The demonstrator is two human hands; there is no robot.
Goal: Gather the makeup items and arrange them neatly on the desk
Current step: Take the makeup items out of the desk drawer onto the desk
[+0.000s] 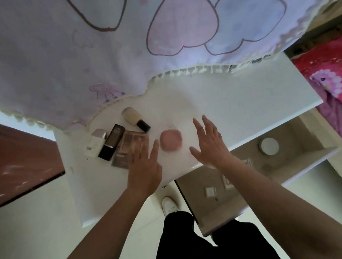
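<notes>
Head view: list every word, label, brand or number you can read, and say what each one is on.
No text can be read anywhere in this picture.
Dark tube: any print is too blurred to read.
Palette: any label is too blurred to read.
Papers in the open drawer: dark marks, too small and blurred to read.
Cloth: drawn outlines only, no letters visible.

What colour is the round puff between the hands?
Pink; the puff lies on the white desk, seen clearly in the head view.
</notes>
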